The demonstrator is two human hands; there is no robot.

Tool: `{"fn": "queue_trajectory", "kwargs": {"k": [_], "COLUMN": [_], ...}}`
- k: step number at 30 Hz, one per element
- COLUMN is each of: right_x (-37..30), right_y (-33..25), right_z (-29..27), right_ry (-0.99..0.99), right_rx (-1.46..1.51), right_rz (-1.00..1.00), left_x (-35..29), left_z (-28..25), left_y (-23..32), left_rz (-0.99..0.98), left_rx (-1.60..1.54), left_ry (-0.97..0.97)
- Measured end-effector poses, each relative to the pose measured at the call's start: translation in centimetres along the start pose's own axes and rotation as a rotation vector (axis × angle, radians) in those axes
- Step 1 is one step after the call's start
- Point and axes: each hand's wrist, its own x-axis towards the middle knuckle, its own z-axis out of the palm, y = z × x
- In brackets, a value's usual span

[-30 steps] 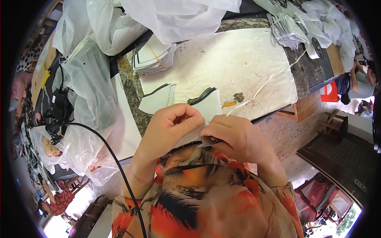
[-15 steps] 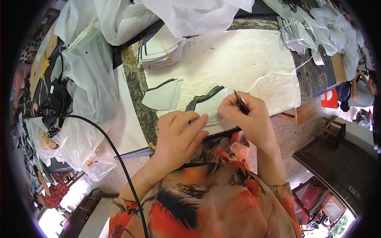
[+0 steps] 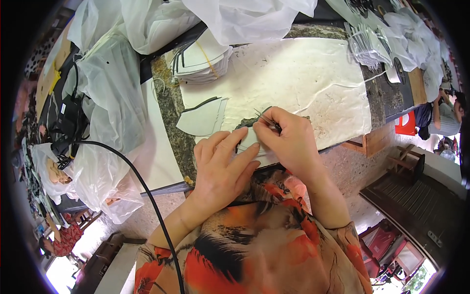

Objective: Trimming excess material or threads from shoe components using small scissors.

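My left hand (image 3: pixel 219 164) lies with its fingers spread and its fingertips on a small stack of white cut pieces (image 3: pixel 267 159) with dark strips along the far edge. My right hand (image 3: pixel 289 139) is closed around a small metal tool with two thin pointed tips (image 3: pixel 267 119), tweezers or snips; I cannot tell which. Its tips point up and left, just above the dark edge of the stack. My hands cover most of these pieces. Left of them lie similar loose white pieces (image 3: pixel 200 120), one with a black edge.
A thicker stack of white pieces (image 3: pixel 203 63) with a yellow band stands at the far left of the white work sheet (image 3: pixel 293 68). Plastic bags (image 3: pixel 115 93) crowd the left and far sides. A black cable (image 3: pixel 142 183) crosses at left. Bundled strips (image 3: pixel 367 46) lie far right.
My right hand has moved left with the tool, over the dark edge of the stack and closer to my left hand. My left hand has barely shifted.
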Motion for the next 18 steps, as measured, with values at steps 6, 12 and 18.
{"fn": "queue_trajectory", "kwargs": {"k": [6, 12, 18], "right_x": [0.0, 0.9, 1.9], "right_y": [-0.2, -0.1, 0.5], "right_z": [-0.4, -3.1, -3.9], "right_ry": [0.003, -0.084, -0.072], "right_rx": [-0.04, -0.038, -0.146], "right_rz": [-0.022, -0.097, -0.204], "left_x": [0.4, 0.4, 0.6], "left_z": [0.2, 1.1, 1.4], "left_y": [-0.1, -0.2, -0.2], "left_rz": [-0.011, 0.002, -0.004], "left_rx": [0.035, 0.08, 0.107], "left_ry": [-0.076, -0.024, -0.01]}}
